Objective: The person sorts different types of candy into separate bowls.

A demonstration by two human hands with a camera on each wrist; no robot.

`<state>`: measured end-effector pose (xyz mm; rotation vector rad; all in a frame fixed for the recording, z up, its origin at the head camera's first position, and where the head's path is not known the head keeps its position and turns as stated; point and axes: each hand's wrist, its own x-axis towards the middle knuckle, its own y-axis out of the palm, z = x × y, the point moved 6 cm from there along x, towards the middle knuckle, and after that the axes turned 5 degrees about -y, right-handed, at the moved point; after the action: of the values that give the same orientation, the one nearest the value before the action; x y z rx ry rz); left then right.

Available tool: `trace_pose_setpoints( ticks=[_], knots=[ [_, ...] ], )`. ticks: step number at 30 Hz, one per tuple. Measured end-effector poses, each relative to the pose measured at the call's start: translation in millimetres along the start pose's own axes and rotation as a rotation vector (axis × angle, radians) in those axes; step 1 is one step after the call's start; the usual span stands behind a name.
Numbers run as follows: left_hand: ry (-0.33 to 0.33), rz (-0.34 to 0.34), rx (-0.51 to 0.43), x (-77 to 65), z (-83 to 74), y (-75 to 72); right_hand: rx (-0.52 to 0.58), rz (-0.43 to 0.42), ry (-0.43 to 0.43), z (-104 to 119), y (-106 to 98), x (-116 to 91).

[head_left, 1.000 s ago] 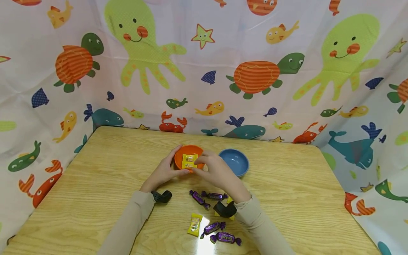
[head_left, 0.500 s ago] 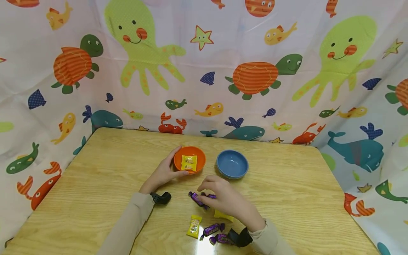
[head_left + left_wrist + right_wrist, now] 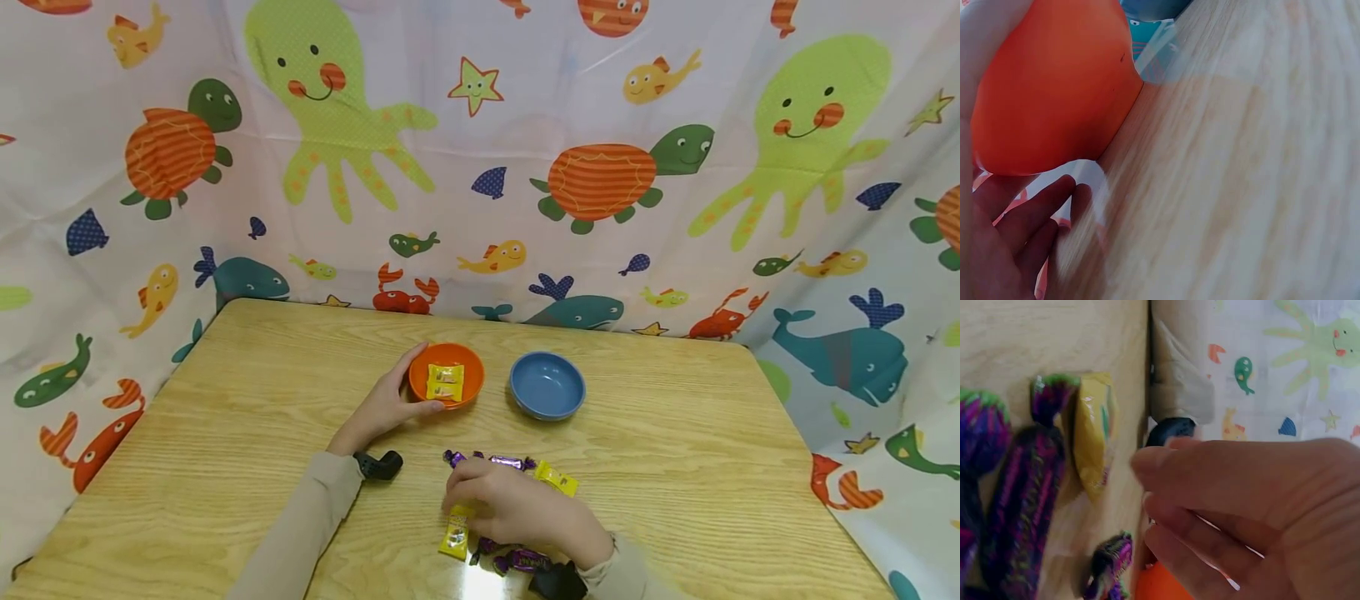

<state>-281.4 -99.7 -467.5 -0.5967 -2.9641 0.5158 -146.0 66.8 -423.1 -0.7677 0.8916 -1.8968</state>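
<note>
My left hand (image 3: 386,407) holds the side of an orange bowl (image 3: 472,379), thumb along the near side and fingers round the left. In the left wrist view the bowl's outer wall (image 3: 1054,87) shows between thumb and fingers. Two yellow candy packets (image 3: 446,383) lie in it. Over the loose sweets, my right hand (image 3: 517,504) hovers with loosely bent fingers and nothing in them. Its fingertips are close to a yellow candy packet (image 3: 453,542), seen also in the right wrist view as a yellow wrapper (image 3: 1094,434). The hand partly covers nearby purple-wrapped candies (image 3: 528,560).
A blue bowl (image 3: 547,385) stands right of the orange one. Another yellow packet (image 3: 557,478) and a purple candy (image 3: 513,462) lie just beyond the right hand. A sea-animal curtain (image 3: 450,192) hangs behind the wooden table (image 3: 675,467).
My right hand has come back from over the orange bowl toward me, then left and down to the near yellow packet. The left hand stays at the bowl.
</note>
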Motion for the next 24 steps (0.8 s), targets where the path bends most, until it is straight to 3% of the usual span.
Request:
trace_pose_setpoints(
  ticks=[9, 24],
  knots=[
    [-0.003, 0.001, 0.002, 0.3, 0.0, -0.1, -0.057, 0.084, -0.042, -1, 16, 2],
    [-0.011, 0.01, 0.0, -0.6, -1.7, -0.9, -0.148, 0.059, -0.052, -2, 21, 3]
  ],
)
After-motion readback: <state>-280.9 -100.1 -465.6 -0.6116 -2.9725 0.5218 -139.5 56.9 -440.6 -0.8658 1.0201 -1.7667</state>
